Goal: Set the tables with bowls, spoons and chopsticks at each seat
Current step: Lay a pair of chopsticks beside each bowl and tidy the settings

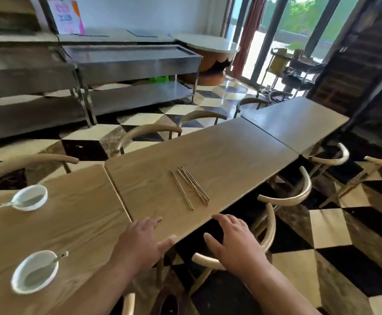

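Several wooden chopsticks (190, 187) lie loose in a bundle on the middle wooden table (219, 151), near its front edge. Two white bowls stand on the left table (76, 214): the far bowl (29, 197) and the near bowl (35, 271), each with a spoon resting in it. My left hand (143, 243) hovers over the middle table's near corner, fingers spread, holding nothing. My right hand (233, 243) is just off the table's front edge above a chair, also spread and holding nothing. Both hands are a short way from the chopsticks.
A third table (299, 123) continues the row at the right. Curved-back wooden chairs (287, 196) line both sides. Steel counters (131, 62) stand at the back left, and a trolley (283, 64) by the windows. The floor is checkered tile.
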The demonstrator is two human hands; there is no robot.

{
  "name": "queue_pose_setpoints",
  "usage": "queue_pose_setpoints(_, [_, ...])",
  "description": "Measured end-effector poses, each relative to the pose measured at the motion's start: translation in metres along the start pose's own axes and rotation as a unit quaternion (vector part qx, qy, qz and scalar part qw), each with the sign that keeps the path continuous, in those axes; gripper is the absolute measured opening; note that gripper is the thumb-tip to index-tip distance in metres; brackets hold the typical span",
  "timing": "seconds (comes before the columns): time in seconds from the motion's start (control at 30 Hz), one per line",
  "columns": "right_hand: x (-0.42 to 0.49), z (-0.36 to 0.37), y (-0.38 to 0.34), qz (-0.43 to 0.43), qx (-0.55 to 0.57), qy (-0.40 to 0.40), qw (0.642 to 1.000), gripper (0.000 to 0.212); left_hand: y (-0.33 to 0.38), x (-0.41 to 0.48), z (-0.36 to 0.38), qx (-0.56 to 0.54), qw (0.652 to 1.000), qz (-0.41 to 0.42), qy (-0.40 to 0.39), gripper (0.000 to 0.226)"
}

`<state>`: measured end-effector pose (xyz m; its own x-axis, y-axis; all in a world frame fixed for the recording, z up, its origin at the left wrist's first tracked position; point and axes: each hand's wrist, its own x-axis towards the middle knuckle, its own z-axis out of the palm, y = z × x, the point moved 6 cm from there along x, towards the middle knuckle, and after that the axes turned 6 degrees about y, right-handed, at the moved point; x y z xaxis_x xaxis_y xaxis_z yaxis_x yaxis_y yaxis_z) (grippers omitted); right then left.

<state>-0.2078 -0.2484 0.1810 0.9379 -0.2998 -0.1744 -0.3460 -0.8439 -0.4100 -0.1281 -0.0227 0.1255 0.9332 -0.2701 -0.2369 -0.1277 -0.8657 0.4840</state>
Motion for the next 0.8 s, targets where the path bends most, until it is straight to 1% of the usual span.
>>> queue_pose_setpoints(0.07, [0.055,0.011,0.015,0.02,-0.012,-0.024,0.999,0.069,0.007,0.054,0.02,-0.007,0.999,-0.008,-0.03,0.08])
queue_pose_setpoints(0.2, [0.144,0.033,0.034,0.039,-0.04,-0.079,0.995,0.07,0.024,0.143,0.056,0.017,0.996,0.0,-0.085,0.081])
queue_pose_setpoints(0.27, [0.179,0.045,0.038,0.032,-0.052,-0.104,0.993,0.07,0.03,0.177,0.069,0.025,0.995,0.004,-0.093,0.08])
queue_pose_setpoints(0.43, [0.27,0.107,0.063,0.024,-0.052,-0.154,0.986,0.071,0.019,0.266,0.127,0.031,0.992,-0.035,-0.114,0.084])
queue_pose_setpoints(0.5, [0.302,0.13,0.073,0.032,-0.037,-0.161,0.986,0.075,0.012,0.289,0.15,-0.008,0.991,-0.075,-0.114,0.079])
queue_pose_setpoints(0.57, [0.336,0.148,0.082,0.041,-0.037,-0.157,0.986,0.087,0.001,0.307,0.173,-0.096,0.981,-0.141,-0.091,0.073])
queue_pose_setpoints(0.6, [0.35,0.154,0.085,0.05,-0.041,-0.155,0.986,0.095,-0.004,0.315,0.182,-0.168,0.966,-0.184,-0.072,0.072])
queue_pose_setpoints(0.63, [0.366,0.162,0.087,0.056,-0.048,-0.156,0.985,0.103,-0.009,0.322,0.19,-0.258,0.935,-0.237,-0.05,0.072])
queue_pose_setpoints(0.7, [0.391,0.176,0.088,0.057,-0.071,-0.158,0.983,0.116,-0.015,0.332,0.204,-0.42,0.849,-0.32,-0.003,0.064])
queue_pose_setpoints(0.73, [0.402,0.183,0.087,0.051,-0.089,-0.156,0.982,0.12,-0.015,0.338,0.207,-0.466,0.817,-0.341,0.01,0.056])
queue_pose_setpoints(0.8, [0.416,0.195,0.084,0.039,-0.129,-0.162,0.978,0.118,-0.01,0.346,0.21,-0.507,0.785,-0.356,0.005,0.047])
